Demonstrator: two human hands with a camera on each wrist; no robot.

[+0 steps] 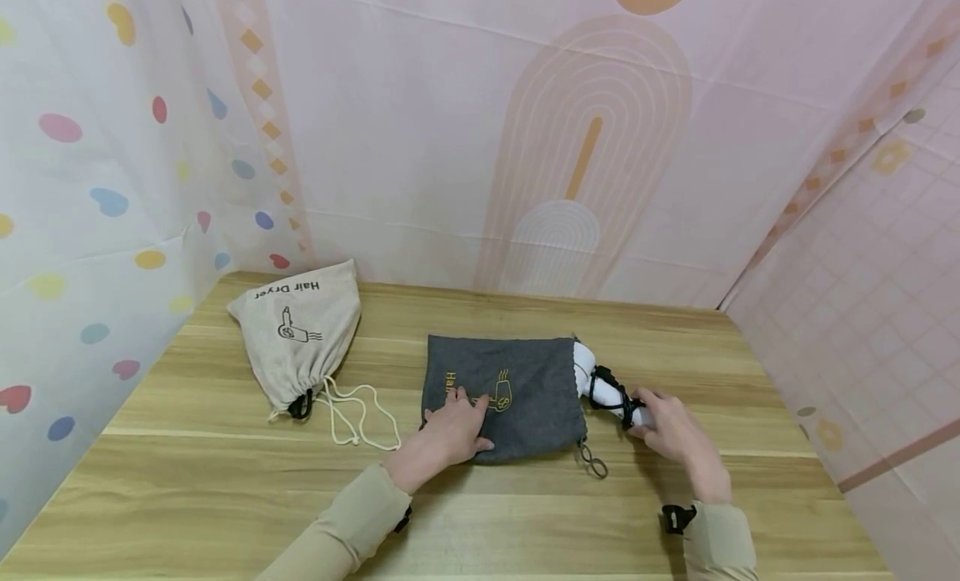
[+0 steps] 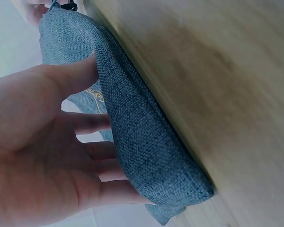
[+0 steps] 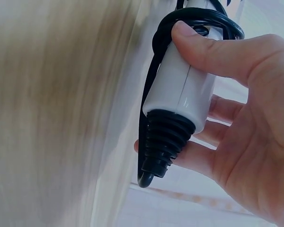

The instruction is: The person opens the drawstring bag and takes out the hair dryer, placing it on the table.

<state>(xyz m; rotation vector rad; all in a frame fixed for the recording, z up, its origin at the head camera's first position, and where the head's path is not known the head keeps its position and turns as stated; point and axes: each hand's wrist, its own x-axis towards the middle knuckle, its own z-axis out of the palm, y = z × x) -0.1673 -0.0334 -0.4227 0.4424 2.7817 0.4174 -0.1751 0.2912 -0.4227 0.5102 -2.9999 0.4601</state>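
A dark grey drawstring pouch with a yellow hair dryer print lies flat on the table. My left hand rests on its left part, fingers spread over the cloth. The white hair dryer sticks out of the pouch's right-hand mouth, its head partly hidden inside. My right hand grips the end of the handle. In the right wrist view, a black cord is wound around the white handle, with the thumb over the cord. A ribbed black sleeve ends the handle.
A beige drawstring bag marked "Hair Dryer" lies at the back left, its cream cord trailing right. A grey drawstring loop hangs from the dark pouch. Patterned cloth stands behind and beside the wooden table.
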